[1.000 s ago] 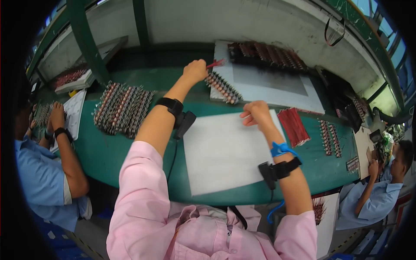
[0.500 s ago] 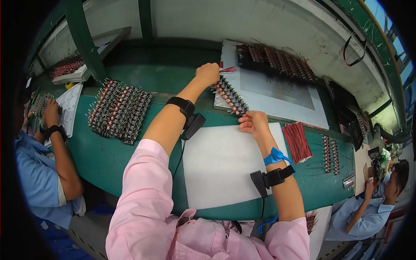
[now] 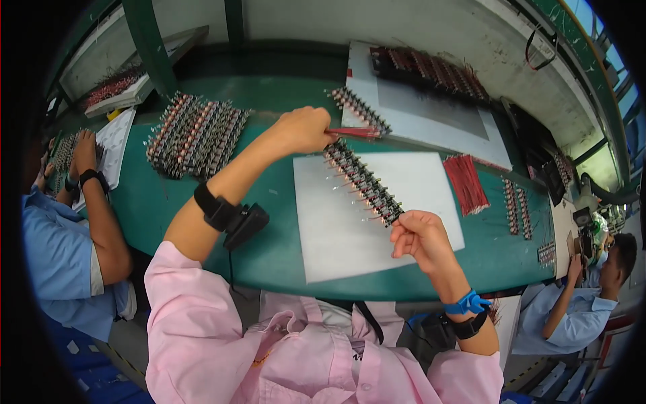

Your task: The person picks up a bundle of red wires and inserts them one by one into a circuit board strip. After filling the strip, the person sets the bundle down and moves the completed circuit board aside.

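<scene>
A long strip of small black components (image 3: 363,183), with metal pins and coppery parts, slants over the white foam sheet (image 3: 383,259). Its upper left end is in the closed fingers of my left hand (image 3: 306,129), where a bundle of red wires (image 3: 356,132) also sticks out to the right. Between thumb and fingers, my right hand (image 3: 425,242) pinches the lower right end. A second component strip (image 3: 361,110) lies on the left edge of the grey metal board (image 3: 437,118), beyond my left hand.
Rows of component strips (image 3: 196,138) lie on the green table (image 3: 269,222) at left. To the right are a pile of red wires (image 3: 465,185) and two narrow strips (image 3: 517,210). More wired strips (image 3: 431,75) sit on a dark tray at the back. People work at left and right.
Both hands have drawn toward me, bringing the component strip from the metal board's edge to above the foam sheet. Another strip now shows on the board behind it.
</scene>
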### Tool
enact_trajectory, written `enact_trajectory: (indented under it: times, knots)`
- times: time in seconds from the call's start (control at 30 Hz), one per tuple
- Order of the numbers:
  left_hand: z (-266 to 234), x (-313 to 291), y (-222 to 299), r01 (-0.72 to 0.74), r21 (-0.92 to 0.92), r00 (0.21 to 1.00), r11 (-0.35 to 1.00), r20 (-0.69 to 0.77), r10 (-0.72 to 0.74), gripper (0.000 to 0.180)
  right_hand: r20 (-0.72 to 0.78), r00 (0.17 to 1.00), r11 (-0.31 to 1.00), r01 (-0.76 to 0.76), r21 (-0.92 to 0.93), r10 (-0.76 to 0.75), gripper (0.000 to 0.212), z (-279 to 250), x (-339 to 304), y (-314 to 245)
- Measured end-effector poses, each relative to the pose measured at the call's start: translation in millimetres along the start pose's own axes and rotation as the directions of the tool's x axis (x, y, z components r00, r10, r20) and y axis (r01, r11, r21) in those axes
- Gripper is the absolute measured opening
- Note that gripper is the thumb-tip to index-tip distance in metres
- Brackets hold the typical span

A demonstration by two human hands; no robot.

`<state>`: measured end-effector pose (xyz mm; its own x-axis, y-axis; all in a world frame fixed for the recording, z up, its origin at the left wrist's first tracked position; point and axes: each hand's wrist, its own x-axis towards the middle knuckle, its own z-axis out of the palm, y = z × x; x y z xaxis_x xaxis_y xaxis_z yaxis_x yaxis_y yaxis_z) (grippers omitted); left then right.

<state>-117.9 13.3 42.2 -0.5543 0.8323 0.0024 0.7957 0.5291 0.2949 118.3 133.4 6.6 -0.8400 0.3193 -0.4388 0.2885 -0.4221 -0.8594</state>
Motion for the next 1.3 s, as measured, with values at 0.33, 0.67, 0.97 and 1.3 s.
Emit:
enact_trajectory:
  times: [0.33, 0.67, 0.97, 1.3]
  knots:
    - [56, -47, -3, 0.053, -0.028, 0.997, 0.998, -0.049, -0.055, 0.027, -0.056, 0.995, 0.997, -0.078, -0.009, 0.077, 0.019, -14, -5, 51]
    - [71, -52, -14, 0.505, -0.791, 0.817, -0.345, 0.309, 0.487, 0.030, -0.083, 0.990, 0.980, 0.095, -0.175, -0.111, 0.020, -15, -18, 30]
    - [84, -58, 78, 0.268, -0.900, 0.956, -0.343, 0.204, 0.210, 0.036, -0.027, 0.969, 0.936, 0.229, -0.268, -0.245, 0.012, 34, 15, 16]
    - [82, -68, 38, 0.057, -0.806, 0.995, -0.589, -0.002, 0.098, 0.033, -0.065, 0.969, 0.971, 0.239, -0.013, -0.239, 0.011, 9, 7, 12]
